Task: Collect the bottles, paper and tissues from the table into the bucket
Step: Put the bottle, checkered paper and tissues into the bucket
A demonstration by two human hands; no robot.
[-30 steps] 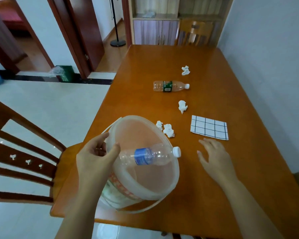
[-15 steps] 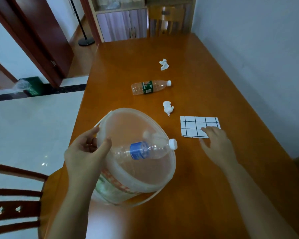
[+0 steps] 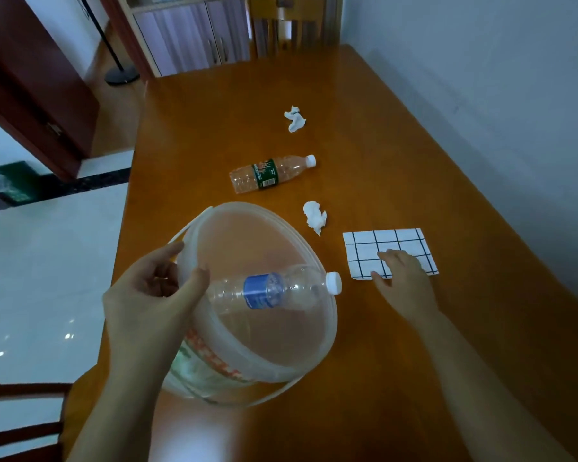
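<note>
Left hand [image 3: 154, 295] grips bucket [image 3: 301, 355] rim (thumb inside); right hand [image 3: 404, 281] spread flat on checked paper [image 3: 374, 243].

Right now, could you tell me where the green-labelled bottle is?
The green-labelled bottle lies on its side mid-table, beyond the bucket, between two crumpled tissues.

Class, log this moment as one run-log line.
left hand: holds bucket and blue-label bottle | right hand: on checked paper | on table: green-label bottle, two tissues
</note>
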